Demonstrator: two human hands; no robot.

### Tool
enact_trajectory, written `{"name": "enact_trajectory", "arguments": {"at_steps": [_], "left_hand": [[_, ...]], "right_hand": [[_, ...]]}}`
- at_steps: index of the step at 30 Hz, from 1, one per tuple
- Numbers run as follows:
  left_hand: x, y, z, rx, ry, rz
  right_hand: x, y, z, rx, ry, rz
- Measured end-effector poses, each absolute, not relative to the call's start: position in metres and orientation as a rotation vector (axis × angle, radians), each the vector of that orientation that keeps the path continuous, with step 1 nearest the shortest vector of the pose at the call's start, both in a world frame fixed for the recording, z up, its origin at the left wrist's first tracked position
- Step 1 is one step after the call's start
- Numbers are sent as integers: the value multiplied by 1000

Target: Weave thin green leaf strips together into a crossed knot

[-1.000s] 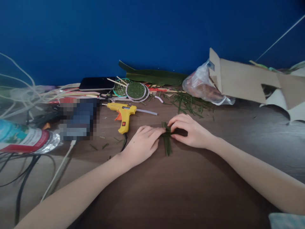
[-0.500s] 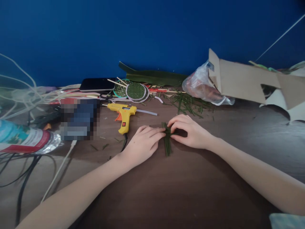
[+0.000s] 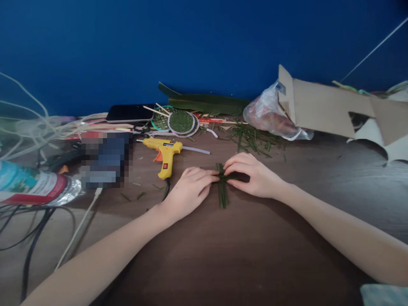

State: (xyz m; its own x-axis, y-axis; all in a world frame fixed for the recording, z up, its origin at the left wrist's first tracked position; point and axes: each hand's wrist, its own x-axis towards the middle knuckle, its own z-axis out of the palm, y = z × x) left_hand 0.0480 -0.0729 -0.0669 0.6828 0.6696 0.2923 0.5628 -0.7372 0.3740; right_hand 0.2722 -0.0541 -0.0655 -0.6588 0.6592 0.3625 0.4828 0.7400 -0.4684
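Home craft desk: glue gun [image 3: 165, 155], phone [image 3: 130, 113], cut leaf bits [image 3: 251, 140], cardboard [image 3: 331, 110], cables [image 3: 35, 127] w/ blue wall.

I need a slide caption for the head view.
Left hand and right hand hold crossed leaf strips on a table near a glue gun.

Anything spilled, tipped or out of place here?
Yes. A plastic bottle lies on its side at far left. Cut green clippings are strewn beside the plastic bag. The cardboard at right lies askew, with a jagged hole. The crossed leaf strips look tidy.
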Motion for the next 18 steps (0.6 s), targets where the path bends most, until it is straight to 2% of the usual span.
{"name": "enact_trajectory", "arguments": {"at_steps": [18], "left_hand": [[50, -71, -65, 2602, 1050, 606]], "right_hand": [[272, -54, -68, -784, -2366, 394]]}}
